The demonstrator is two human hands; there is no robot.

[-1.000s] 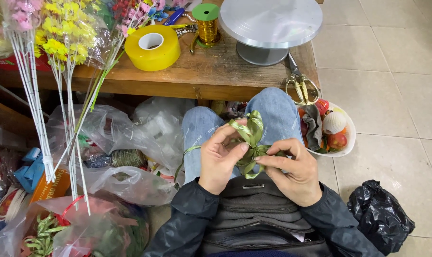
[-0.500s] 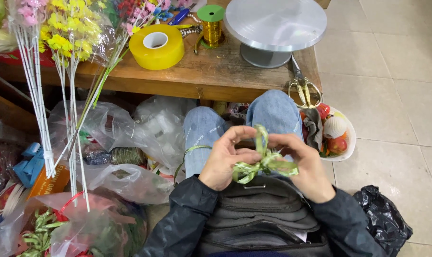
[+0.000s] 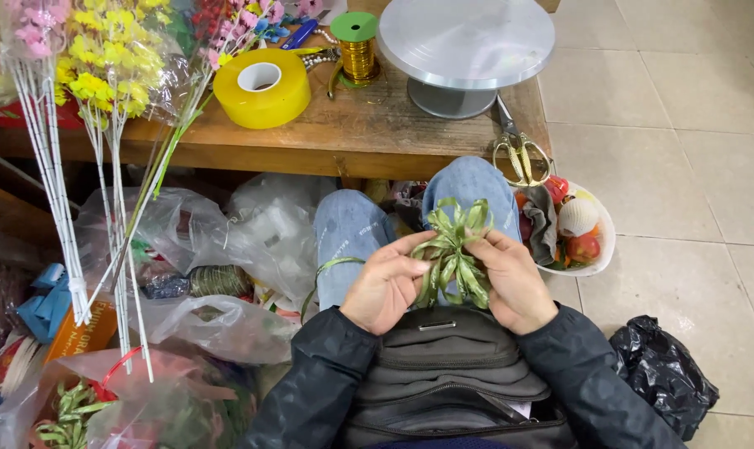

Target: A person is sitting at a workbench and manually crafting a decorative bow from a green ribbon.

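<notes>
Loops of shiny green ribbon bow [image 3: 453, 249] already gathered, held over the lap by jeans-clad knees. Left hand [image 3: 385, 283] and right hand [image 3: 510, 278] close together, both pinching its middle. Ribbon tail [image 3: 331, 268] trails uncut; gold-handled scissors [image 3: 518, 150] lie unused on wooden table [image 3: 352, 133].
</notes>
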